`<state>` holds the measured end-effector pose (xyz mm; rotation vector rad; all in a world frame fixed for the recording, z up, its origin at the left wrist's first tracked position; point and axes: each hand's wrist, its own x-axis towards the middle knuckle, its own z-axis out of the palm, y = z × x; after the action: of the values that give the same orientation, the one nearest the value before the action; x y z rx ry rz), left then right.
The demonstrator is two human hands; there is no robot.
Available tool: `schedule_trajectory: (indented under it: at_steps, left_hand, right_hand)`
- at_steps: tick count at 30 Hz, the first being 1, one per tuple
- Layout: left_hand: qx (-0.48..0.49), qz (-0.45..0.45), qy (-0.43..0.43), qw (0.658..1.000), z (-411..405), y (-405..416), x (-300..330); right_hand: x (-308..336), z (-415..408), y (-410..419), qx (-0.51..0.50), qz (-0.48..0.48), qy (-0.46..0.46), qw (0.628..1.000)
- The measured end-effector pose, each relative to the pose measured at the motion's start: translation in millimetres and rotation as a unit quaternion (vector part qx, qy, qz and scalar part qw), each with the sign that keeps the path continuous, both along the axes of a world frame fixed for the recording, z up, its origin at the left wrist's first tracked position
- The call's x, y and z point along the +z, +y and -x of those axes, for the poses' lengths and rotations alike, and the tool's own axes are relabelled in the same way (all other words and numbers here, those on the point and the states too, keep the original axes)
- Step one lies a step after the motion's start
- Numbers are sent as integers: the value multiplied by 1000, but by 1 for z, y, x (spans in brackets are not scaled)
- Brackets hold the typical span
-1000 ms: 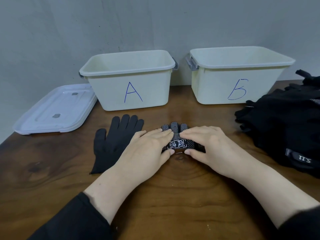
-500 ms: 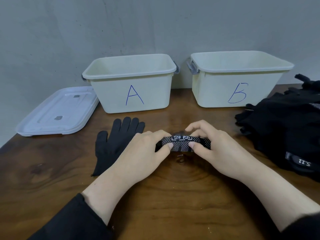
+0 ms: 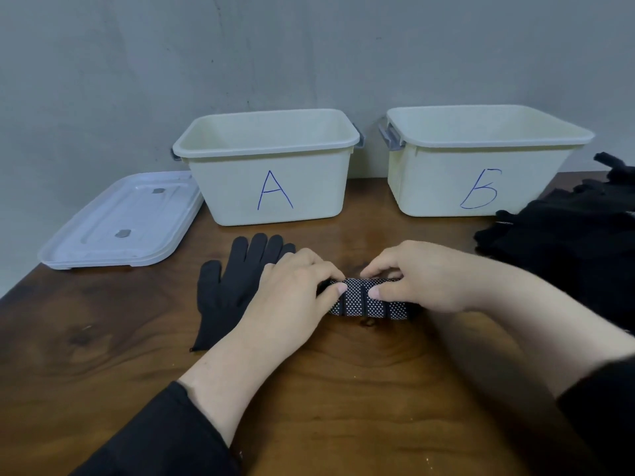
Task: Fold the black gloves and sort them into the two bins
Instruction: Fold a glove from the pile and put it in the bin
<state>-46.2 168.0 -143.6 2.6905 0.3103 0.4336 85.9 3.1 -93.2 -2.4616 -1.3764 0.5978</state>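
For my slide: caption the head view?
Both hands fold a dotted black glove before bins A and Б.

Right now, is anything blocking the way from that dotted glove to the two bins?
Nothing visible does. Both hands grip the folded dotted glove; bare table lies between it and the open bins A and B.

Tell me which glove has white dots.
The folded glove pinched between the left hand and right hand; the flat glove beside it is plain black.
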Motion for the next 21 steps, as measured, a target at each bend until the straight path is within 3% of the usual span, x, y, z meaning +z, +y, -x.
schedule_trajectory:
  at_steps: [5, 9, 14, 18, 21]
  left_hand:
    - [-23, -32, -20, 999, 0, 2, -2]
    - [-5, -23, -111, 994, 3, 16, 6]
    - [95, 17, -264, 960, 23, 61, 18]
    - [131, 1, -264, 956, 29, 89, 28]
    - [146, -8, -261, 954, 26, 106, 39]
  right_hand:
    - [19, -12, 39, 64, 145, 20, 987]
    - [17, -15, 53, 76, 171, 50, 981]
    - [14, -20, 39, 21, 98, 177, 979]
    - [21, -30, 27, -71, -37, 356, 931]
    - [41, -32, 27, -87, -100, 391, 911]
